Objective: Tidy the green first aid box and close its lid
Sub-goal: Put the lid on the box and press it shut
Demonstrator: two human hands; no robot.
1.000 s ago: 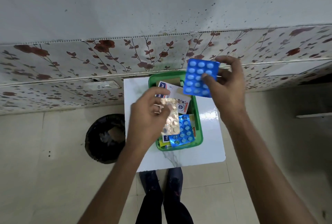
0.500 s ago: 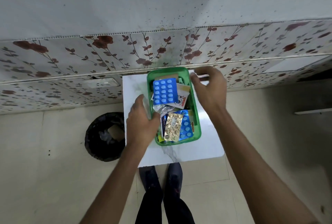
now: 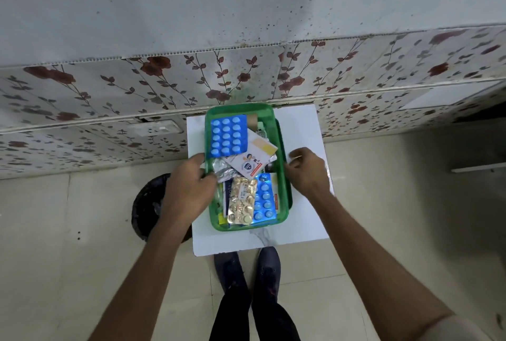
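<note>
The green first aid box point(image 3: 246, 227) stands open on a small white table point(image 3: 301, 127). Inside lie a blue blister pack point(image 3: 227, 136) at the back, a white printed sachet point(image 3: 252, 160), a crumpled silver strip point(image 3: 223, 171), a gold blister pack point(image 3: 242, 201) and a second blue blister pack point(image 3: 264, 198). A darker green lid point(image 3: 289, 195) shows as a strip along the box's right side. My left hand point(image 3: 189, 184) grips the box's left rim, fingers curled over it. My right hand point(image 3: 308, 173) is curled at the lid's edge on the right.
A black lined bin point(image 3: 147, 203) stands on the floor left of the table, partly hidden by my left arm. A floral-panelled wall with a white socket point(image 3: 156, 129) runs right behind the table. My shoes point(image 3: 246, 266) are at the table's front edge.
The blue blister pack left my right hand and now lies in the box's back; the gold pack left my left hand. Both hands moved to the box's sides, the right one coming nearer.
</note>
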